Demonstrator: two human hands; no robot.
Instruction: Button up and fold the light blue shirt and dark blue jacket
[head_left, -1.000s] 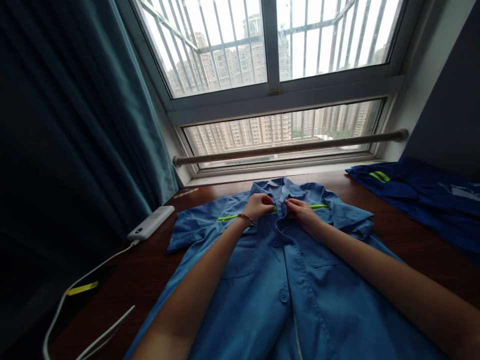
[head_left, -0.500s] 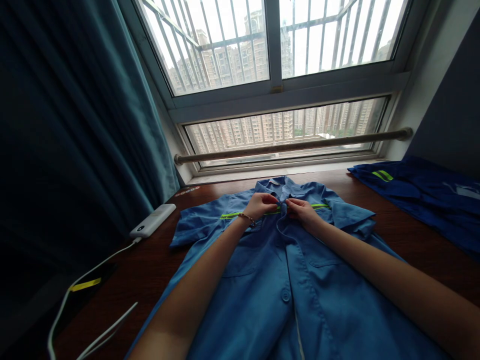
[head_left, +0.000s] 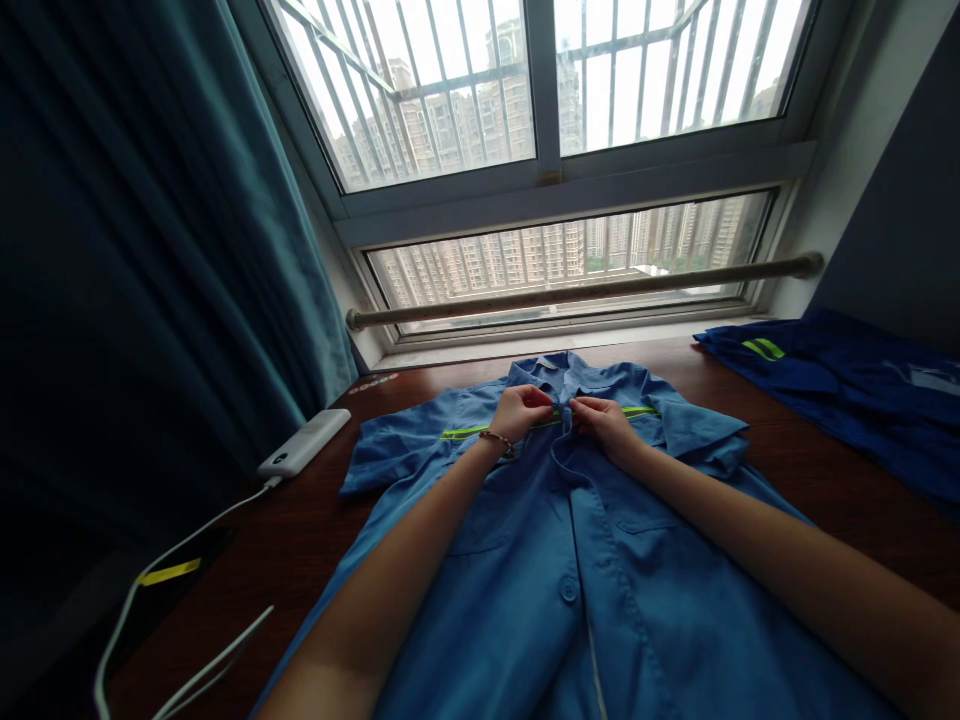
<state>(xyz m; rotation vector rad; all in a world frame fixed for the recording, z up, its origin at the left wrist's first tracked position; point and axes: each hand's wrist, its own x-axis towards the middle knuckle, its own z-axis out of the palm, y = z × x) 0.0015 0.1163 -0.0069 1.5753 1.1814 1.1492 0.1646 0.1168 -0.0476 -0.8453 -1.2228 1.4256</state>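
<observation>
A blue short-sleeved work shirt [head_left: 480,590] with a yellow-green stripe across the chest lies face up, collar away from me. My left hand [head_left: 521,410], a beaded bracelet at its wrist, pinches the front edge just below the collar. Opposite it, my right hand [head_left: 602,420] pinches the other front edge, the fingertips of both hands nearly meeting. Whatever small part sits between the fingertips is hidden. Lower on the front placket a round blue button [head_left: 568,589] shows.
A brown wooden surface [head_left: 300,540] carries the shirt. To the left are a white power bank [head_left: 305,443] with a white cable [head_left: 187,550], and a teal curtain [head_left: 300,300]. A darker blue garment [head_left: 847,390] lies at right. A rail [head_left: 585,293] crosses the window behind.
My left hand has moved slightly right, bringing its shirt edge against the one in my right hand. The right hand has barely moved.
</observation>
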